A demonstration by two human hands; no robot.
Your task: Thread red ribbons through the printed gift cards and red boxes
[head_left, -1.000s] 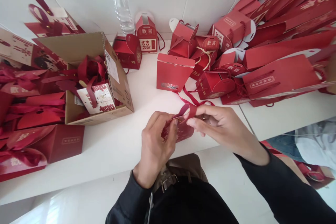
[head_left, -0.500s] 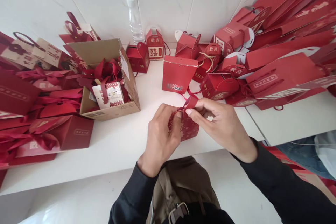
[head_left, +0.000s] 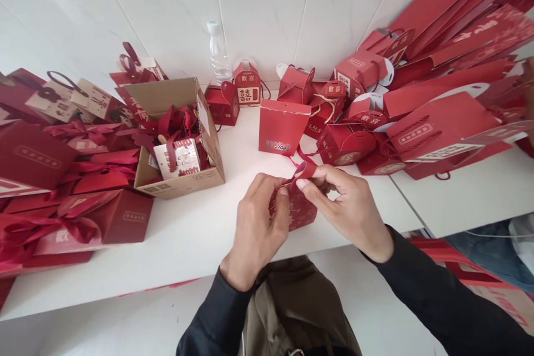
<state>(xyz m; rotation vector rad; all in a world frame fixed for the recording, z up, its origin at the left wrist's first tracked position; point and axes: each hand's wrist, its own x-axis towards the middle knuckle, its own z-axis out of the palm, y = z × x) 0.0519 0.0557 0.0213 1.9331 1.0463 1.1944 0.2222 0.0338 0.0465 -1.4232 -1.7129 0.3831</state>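
Observation:
A small patterned red gift box point(head_left: 303, 212) rests near the table's front edge, partly covered by my hands. My left hand point(head_left: 261, 222) pinches its top edge from the left, thumb in front. Between the thumb and index finger of my right hand point(head_left: 348, 203) is a red ribbon loop point(head_left: 305, 169) at the top of the box. The ribbon's lower part is hidden by my fingers. Just behind stands a plain red box point(head_left: 282, 125) with a thin ribbon trailing beside it.
An open cardboard box point(head_left: 187, 182) of ribboned pieces stands left, beside stacked red boxes point(head_left: 129, 216). Several red boxes point(head_left: 346, 144) and large red bags point(head_left: 434, 128) crowd the right. A clear bottle point(head_left: 218, 55) stands by the wall.
The view has tilted slightly, so the table items appear lower. Both hands keep their grips, and the ribbon loop leans slightly more to the right.

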